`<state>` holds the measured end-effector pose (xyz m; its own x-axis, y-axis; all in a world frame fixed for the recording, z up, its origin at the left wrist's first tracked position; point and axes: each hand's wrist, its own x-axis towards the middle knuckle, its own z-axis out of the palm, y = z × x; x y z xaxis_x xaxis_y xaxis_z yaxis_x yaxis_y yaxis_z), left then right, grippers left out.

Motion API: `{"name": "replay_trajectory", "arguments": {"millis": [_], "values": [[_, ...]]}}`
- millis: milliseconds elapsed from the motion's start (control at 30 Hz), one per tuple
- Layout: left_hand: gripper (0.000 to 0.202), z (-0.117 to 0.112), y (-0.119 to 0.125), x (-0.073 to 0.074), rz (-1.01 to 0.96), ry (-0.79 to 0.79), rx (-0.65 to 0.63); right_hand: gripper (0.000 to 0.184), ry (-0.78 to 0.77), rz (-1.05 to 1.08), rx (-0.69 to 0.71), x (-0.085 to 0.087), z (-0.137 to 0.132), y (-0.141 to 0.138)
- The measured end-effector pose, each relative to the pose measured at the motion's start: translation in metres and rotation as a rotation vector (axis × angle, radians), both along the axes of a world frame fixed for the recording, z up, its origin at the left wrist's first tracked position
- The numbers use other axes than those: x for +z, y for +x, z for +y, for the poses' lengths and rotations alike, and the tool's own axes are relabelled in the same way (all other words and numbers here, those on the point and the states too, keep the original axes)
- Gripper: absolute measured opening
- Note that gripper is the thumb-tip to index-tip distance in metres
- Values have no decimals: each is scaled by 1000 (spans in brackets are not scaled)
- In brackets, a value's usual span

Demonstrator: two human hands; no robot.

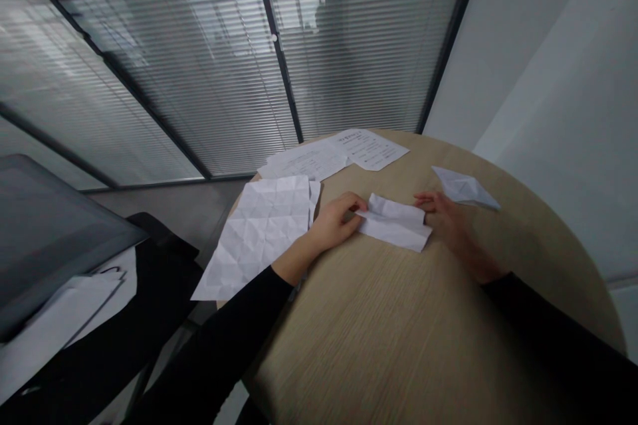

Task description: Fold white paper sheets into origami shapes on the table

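Note:
A small folded white paper (396, 222) lies on the round wooden table (399, 332). My left hand (336, 219) pinches its left end, fingers curled closed on the edge. My right hand (446, 219) rests at the paper's right end, fingers pressed against it. Both arms wear black sleeves.
A large creased white sheet (259, 232) overhangs the table's left edge. Printed sheets (339, 154) lie at the far edge. A folded paper shape (463, 188) sits right of my right hand. A black chair with papers (90, 305) stands at the left, with glass walls and blinds behind.

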<state>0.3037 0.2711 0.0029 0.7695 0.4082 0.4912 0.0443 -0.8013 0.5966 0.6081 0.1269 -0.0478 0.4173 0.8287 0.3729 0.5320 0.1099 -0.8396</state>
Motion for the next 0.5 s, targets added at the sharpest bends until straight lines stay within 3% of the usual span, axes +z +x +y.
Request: {"name": "replay_trajectory", "arguments": {"millis": [67, 267, 400, 500], "values": [[6, -1, 0, 2, -12, -32, -39, 49, -34, 1, 5, 0, 1, 1], [9, -3, -1, 12, 15, 40, -88, 53, -45, -211, 49, 0, 1, -9], [7, 0, -1, 8, 39, 2, -103, 61, -21, -414, 162, -1, 0, -9], [5, 1, -1, 3, 11, -79, -137, 64, -48, -419, 184, -3, 0, -7]]}}
